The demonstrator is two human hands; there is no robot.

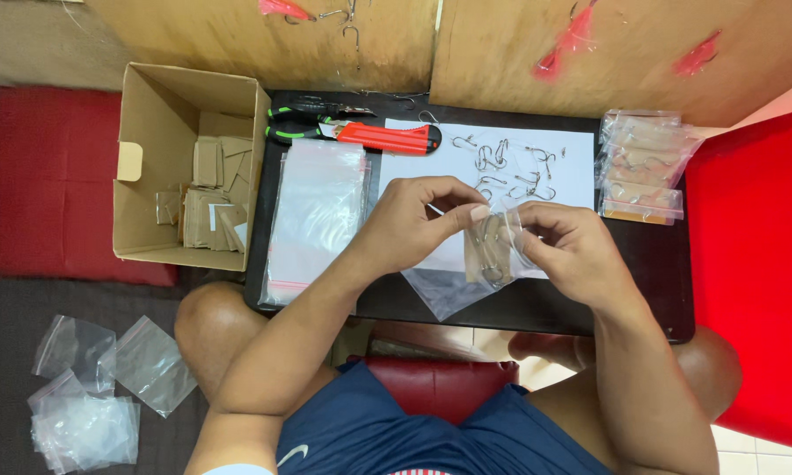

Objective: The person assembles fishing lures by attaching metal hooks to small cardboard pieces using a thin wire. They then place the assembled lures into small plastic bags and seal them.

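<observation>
Two hands meet over the middle of a black tray: the left hand and right hand both pinch a small clear bag with a brown card inside. Loose metal hooks lie on white paper at twelve o'clock, just beyond the fingers. A stack of clear bags crowds nine o'clock, filled packets two o'clock. The tray's near edge at six o'clock lies bare. A cardboard box sits beyond the left rim.
</observation>
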